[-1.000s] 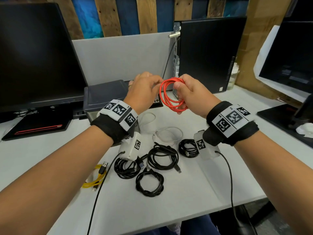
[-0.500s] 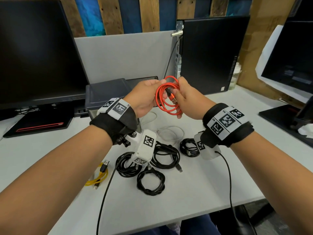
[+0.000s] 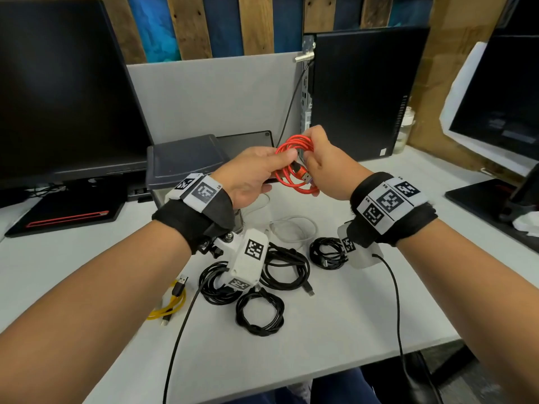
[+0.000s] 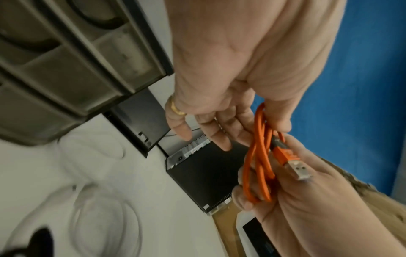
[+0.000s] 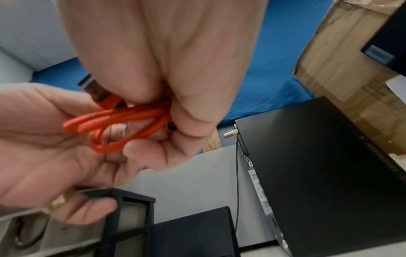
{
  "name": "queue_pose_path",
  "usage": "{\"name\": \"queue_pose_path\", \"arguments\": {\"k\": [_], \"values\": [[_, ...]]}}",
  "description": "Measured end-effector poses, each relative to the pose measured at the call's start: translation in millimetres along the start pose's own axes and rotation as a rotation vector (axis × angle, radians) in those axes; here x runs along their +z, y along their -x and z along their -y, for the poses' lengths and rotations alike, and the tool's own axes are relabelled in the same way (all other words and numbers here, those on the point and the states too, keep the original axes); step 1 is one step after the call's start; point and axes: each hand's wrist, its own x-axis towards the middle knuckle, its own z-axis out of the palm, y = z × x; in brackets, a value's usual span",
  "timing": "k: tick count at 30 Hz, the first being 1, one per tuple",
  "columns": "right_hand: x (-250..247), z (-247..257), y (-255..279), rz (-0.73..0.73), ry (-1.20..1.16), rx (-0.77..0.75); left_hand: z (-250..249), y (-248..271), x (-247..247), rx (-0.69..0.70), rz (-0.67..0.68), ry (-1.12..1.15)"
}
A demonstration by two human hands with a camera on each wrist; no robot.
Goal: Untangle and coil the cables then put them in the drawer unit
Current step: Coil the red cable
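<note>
Both hands are up at centre of the head view, working the orange cable (image 3: 292, 167), which is wound into a small loop bundle above the desk (image 3: 335, 322). The right hand (image 3: 326, 167) has fingers curled round the right side of the bundle, gripping it. The left hand (image 3: 253, 173) pinches the left side between thumb and forefinger; its other fingers hang loose and nearly straight in the left wrist view. The USB plug (image 3: 303, 177) sticks out at the lower middle of the loops, free end not yet tucked.

Step in hand, I'd say: finishing the coil. To do it well, keep the right-hand grip firm so loops don't spring apart, then w/ the left hand pass the plug end round or through the bundle & snug it. Avoid bending hard at the plug neck. Loops look even; keep them that size so it fits a drawer.

The drawer unit (image 3: 186, 161) sits just behind the hands, centre-left of frame; the left wrist view shows a dark coil already inside one drawer. Still on the desk, lower centre: black cable coils (image 3: 259, 313), a white cable (image 3: 294, 230), and a yellow cable (image 3: 172, 304) at lower left.

Writing: wrist bands carry square black-and-white markers w/ tiny codes beside them, too small to read reliably. The sticker on the PC tower (image 3: 370, 94), mid-right, isn't legible. No brand readable on any cable.
</note>
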Motion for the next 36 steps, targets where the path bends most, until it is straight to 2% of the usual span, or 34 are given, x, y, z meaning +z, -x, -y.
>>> {"name": "queue_pose_path", "arguments": {"k": [5,9,12,14,18,21,24,27,29,32,36], "values": [[-5,-2,4,-0.002,-0.187,-0.056,3,2,3,-0.035,0.094,0.183],[-9,-3,0,0.017,-0.249,-0.067,0,4,1,-0.044,0.159,0.111],[-10,-6,0,0.012,-0.281,-0.009,-3,2,3,-0.047,0.135,0.003],[-7,-10,0,0.001,-0.284,0.028,-1,-2,4,-0.006,0.032,-0.079],[-2,-11,0,-0.06,-0.381,0.101,7,-11,4,0.248,-0.378,-0.402],[-1,-8,-1,-0.08,-0.391,0.112,6,-11,3,0.403,-0.505,-0.641],[2,-8,-5,-0.14,-0.437,0.119,3,-11,7,0.429,-0.455,-0.73],[4,-11,-6,-0.208,-0.436,0.134,-2,-12,9,0.358,-0.374,-0.749],[2,-13,-5,-0.231,-0.412,0.131,-3,-13,7,0.288,-0.29,-0.687],[-4,-16,-2,-0.254,-0.371,0.102,-3,-10,3,0.187,-0.107,-0.471],[-11,-18,-1,-0.204,-0.405,0.09,-6,-5,-1,0.181,0.03,-0.408]]}}
